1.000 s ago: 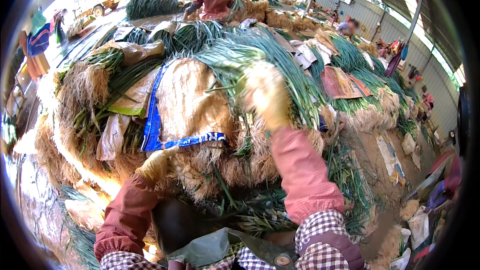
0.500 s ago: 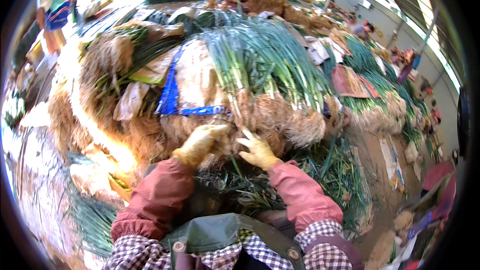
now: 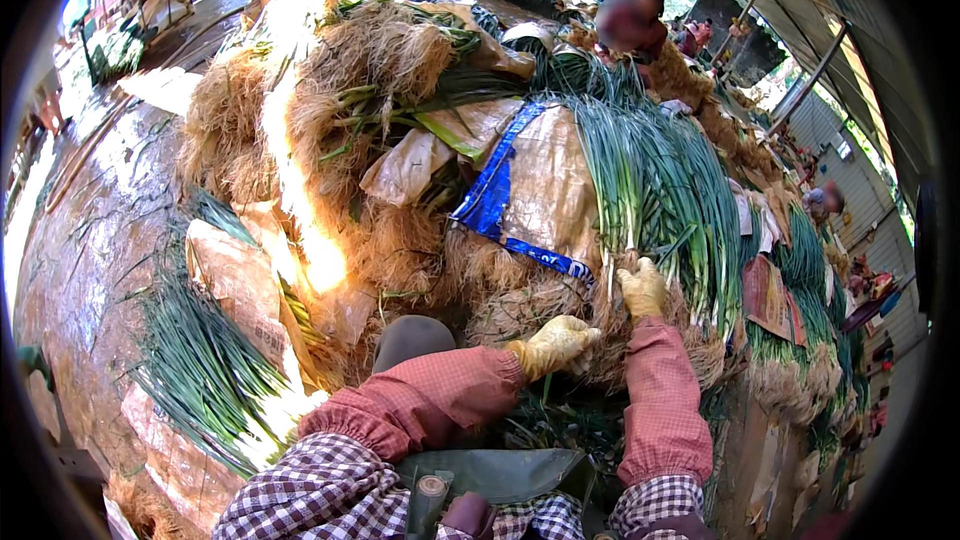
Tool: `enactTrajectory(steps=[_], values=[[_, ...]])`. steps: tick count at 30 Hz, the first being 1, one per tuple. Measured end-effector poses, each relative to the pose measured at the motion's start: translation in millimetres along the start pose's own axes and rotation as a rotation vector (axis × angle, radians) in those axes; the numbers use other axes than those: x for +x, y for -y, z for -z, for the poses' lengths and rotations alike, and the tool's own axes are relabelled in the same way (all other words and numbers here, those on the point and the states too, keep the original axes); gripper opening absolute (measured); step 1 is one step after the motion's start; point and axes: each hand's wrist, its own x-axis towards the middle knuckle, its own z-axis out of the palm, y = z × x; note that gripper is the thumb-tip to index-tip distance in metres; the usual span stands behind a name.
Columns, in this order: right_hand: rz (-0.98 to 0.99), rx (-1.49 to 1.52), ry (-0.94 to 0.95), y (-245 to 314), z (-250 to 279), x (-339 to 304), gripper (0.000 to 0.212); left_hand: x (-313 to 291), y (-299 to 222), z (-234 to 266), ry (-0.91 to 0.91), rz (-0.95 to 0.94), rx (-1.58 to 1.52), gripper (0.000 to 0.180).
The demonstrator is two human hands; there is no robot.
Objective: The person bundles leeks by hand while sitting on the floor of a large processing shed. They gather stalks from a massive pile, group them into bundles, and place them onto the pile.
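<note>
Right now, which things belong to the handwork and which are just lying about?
Apparently in use:
long green stalks at the yellow-gloved right hand
tan stringy roots near the yellow-gloved left hand

Apparently lying about:
blue-edged tan sheet
separate green stalks, lower left
wrinkled tan sheet beside those

One gloved left hand (image 3: pixel 557 346), one gloved right hand (image 3: pixel 643 288) showing, making two. Two pink sleeves (image 3: pixel 668 395) covering forearms. One green apron (image 3: pixel 500 468) showing. One blue-edged sheet (image 3: pixel 550 175) lying on pile. Leafy stalks (image 3: pixel 665 190) crowding, too many to count. Background people (image 3: pixel 638 25) blurring, exact number staying unclear.
</note>
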Motion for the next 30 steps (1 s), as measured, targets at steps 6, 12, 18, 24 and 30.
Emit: enactTrajectory(steps=[6, 12, 18, 24, 30], values=[[0.148, 0.462, -0.222, 14.5, 38.8, 18.0, 0.012, -19.1, -20.4, 22.6, -0.086, -0.217, 0.441, 0.023], [-0.04, 0.316, 0.019, -36.7, -1.3, -25.5, 0.033, -57.9, -183.7, 89.5, -0.84, -0.904, 1.068, 0.069], [-0.057, 0.24, 0.012, -22.3, -13.0, -36.0, 0.039, -70.0, -317.0, 248.8, -1.614, -0.095, 1.55, 0.12], [-0.081, 0.198, -0.023, -26.9, -18.8, -44.1, 0.033, -48.2, -366.8, 264.8, -1.607, 0.27, 1.475, 0.128], [-0.108, 0.261, -0.026, -35.5, -33.0, -44.0, 0.033, -36.9, -368.1, 348.6, -1.628, 0.199, 1.698, 0.055]])
